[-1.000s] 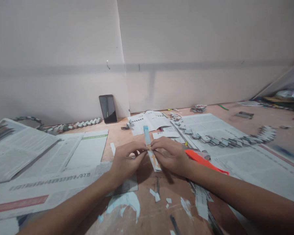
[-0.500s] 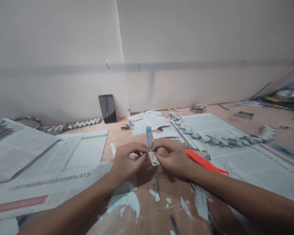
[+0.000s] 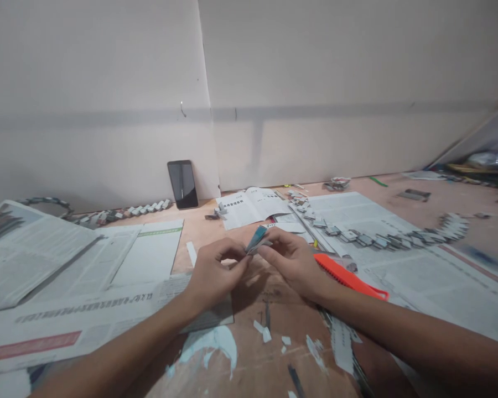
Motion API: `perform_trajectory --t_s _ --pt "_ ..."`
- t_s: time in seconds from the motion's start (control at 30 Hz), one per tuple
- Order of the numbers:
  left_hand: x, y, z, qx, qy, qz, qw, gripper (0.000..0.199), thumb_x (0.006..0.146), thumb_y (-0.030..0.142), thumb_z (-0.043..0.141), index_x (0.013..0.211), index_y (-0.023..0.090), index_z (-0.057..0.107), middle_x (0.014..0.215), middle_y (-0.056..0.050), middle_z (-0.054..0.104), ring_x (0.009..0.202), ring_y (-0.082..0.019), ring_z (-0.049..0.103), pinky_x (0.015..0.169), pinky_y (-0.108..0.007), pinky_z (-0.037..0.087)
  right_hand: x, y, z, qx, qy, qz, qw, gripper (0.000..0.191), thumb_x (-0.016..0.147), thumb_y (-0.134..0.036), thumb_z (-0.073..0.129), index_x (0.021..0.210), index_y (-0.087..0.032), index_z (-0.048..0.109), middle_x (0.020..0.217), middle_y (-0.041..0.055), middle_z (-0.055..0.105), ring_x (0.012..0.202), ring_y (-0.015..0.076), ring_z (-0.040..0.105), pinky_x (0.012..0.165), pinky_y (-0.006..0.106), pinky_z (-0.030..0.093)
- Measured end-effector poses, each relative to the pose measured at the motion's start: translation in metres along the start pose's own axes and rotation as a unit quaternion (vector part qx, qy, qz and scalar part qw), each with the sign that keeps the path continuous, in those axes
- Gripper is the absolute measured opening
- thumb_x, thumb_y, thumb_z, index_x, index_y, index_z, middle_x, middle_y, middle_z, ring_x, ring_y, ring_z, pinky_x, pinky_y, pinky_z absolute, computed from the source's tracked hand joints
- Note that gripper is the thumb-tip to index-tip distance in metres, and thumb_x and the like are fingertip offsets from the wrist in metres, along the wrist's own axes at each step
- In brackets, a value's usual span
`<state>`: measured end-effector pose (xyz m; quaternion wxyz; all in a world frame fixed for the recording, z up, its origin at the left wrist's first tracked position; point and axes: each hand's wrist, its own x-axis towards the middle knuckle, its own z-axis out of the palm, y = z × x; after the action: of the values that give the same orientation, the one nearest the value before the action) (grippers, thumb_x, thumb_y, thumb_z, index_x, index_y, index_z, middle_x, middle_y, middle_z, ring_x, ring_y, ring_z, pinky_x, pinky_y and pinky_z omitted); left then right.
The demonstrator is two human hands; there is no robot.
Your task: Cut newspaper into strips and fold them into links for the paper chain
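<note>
A small folded paper strip [image 3: 257, 239], blue on its upper part, is held between both hands above the table. My left hand [image 3: 221, 266] pinches its lower left end between thumb and fingers. On the other side, my right hand [image 3: 289, 258] has its thumb and fingers closed on the strip's right side. The strip tilts up to the right, with grey-white layers at its lower edge. Just behind the hands lies an open printed booklet [image 3: 253, 207], and an orange-red object [image 3: 351, 275] sits beside my right forearm.
A dark phone [image 3: 183, 184] leans on the wall. Chains of folded paper lie at the left [image 3: 126, 213] and right [image 3: 384, 241]. Newspaper sheets [image 3: 91, 309] cover both sides. Paper scraps [image 3: 266, 334] and a light-blue patch [image 3: 216, 342] are in front.
The paper strip has gone from upright, with its patterned lower part spread flat, to folded together and tilted right. My right hand has moved slightly up and its fingers have shifted on the paper.
</note>
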<state>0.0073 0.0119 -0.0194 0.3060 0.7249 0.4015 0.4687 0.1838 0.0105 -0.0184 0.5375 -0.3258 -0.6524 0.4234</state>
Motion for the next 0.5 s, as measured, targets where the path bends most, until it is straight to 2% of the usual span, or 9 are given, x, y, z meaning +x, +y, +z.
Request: perform_trajectory --t_s 0.07,0.17,0.3,0.43,0.5 --pt "-0.0005 0.0004 0.0009 -0.009 0.003 -0.012 1.000 0.005 0.075 0.017 0.065 0.072 0.016 0.061 0.073 -0.003 0.066 0.068 -0.015 0.064 0.066 -0.026 0.054 -0.0005 0.0043 0.0005 0.008 0.035 0.020 0.999 0.009 0.080 -0.028 0.068 0.082 -0.021 0.062 0.076 0.0000 0.064 0.072 0.0136 0.060 0.069 0.028 0.047" --pt "-0.0012 0.0017 0.0024 -0.050 0.008 -0.032 0.998 0.007 0.075 0.020 0.066 0.079 0.016 0.061 0.075 -0.003 0.067 0.070 -0.014 0.065 0.066 -0.025 0.055 -0.0003 0.0094 0.0010 0.038 0.059 0.033 0.997 0.016 0.077 -0.029 0.072 0.083 -0.021 0.059 0.077 -0.0005 0.065 0.072 0.0136 0.061 0.068 0.028 0.048" --pt "-0.0012 0.0023 0.0030 -0.078 -0.008 -0.042 0.996 0.013 0.078 0.022 0.066 0.089 0.016 0.065 0.082 -0.005 0.070 0.073 -0.016 0.068 0.069 -0.026 0.056 0.0019 0.0088 0.0009 0.082 0.074 0.064 0.992 0.031 0.073 -0.030 0.075 0.097 -0.023 0.057 0.072 -0.0020 0.066 0.067 0.0136 0.062 0.061 0.026 0.049" --pt "0.0012 -0.0003 0.0017 -0.093 0.011 -0.067 0.993 0.016 0.077 0.024 0.066 0.090 0.015 0.069 0.084 -0.007 0.072 0.075 -0.018 0.068 0.070 -0.028 0.056 0.0038 0.0025 0.0012 0.029 0.081 0.078 0.993 0.012 0.076 -0.029 0.070 0.079 -0.019 0.065 0.065 -0.0005 0.064 0.061 0.0127 0.060 0.061 0.027 0.048" --pt "0.0029 -0.0013 0.0005 -0.105 -0.001 -0.087 0.991 0.020 0.078 0.027 0.067 0.094 0.015 0.070 0.083 -0.007 0.073 0.076 -0.018 0.068 0.071 -0.029 0.056 0.0042 0.0008 0.0014 0.023 0.080 0.077 0.994 0.012 0.077 -0.029 0.069 0.073 -0.018 0.065 0.064 0.0000 0.064 0.061 0.0124 0.059 0.062 0.027 0.049"
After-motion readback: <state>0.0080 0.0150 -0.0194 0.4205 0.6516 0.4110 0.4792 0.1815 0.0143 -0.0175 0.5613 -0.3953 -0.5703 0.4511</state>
